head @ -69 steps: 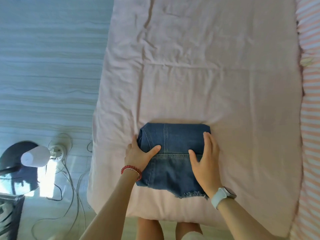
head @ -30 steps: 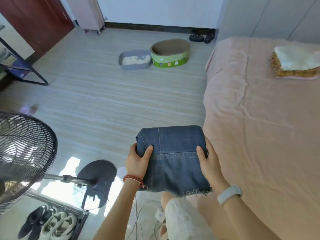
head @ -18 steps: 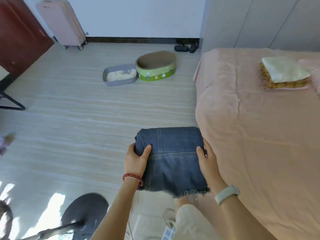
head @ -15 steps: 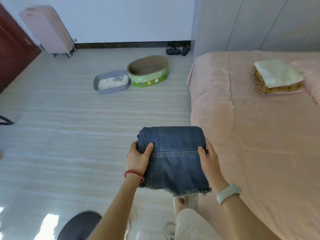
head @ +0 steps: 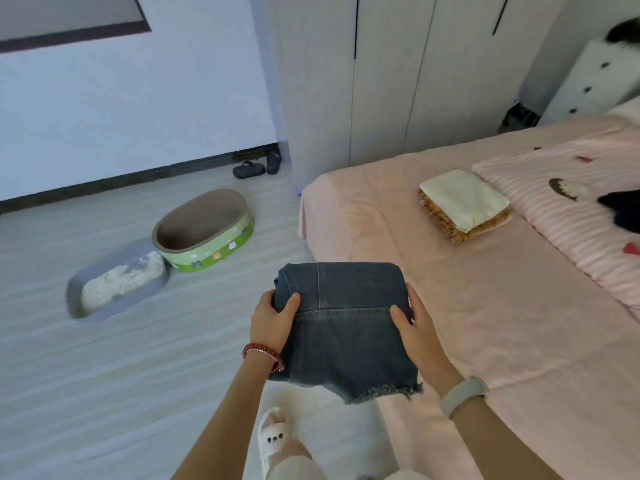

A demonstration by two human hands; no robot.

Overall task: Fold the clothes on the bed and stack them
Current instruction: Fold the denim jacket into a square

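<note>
From the head camera: both hands are up front, carrying the folded denim shorts (head: 343, 327) in the air beside the bed (head: 502, 323), over the pale wood-look floor (head: 121, 375). The left hand (head: 272, 323) grips the left edge, thumb curled over the top of the fold, a red bead bracelet (head: 263, 355) at its wrist. The right hand (head: 420, 332) clamps the right edge, thumb pressed on the denim along the seam, a pale smartwatch band (head: 464, 396) on that wrist. The frayed hem hangs at the near side of the bundle.

Over on the pink bedsheet, well apart from the shorts, sits a stack of folded clothes (head: 464, 204): a cream piece on top, an orange-yellow patterned one beneath. Just beside it lies a pink striped blanket (head: 568, 216) with small cartoon prints; no writing is readable anywhere.

On the floor, a green oval cardboard cat bed (head: 204, 230) touches a grey litter tray (head: 117, 282). Dark sandals (head: 256, 166) sit by the wardrobe (head: 381, 81). Below, one white animal-face slipper (head: 273, 438) shows.
</note>
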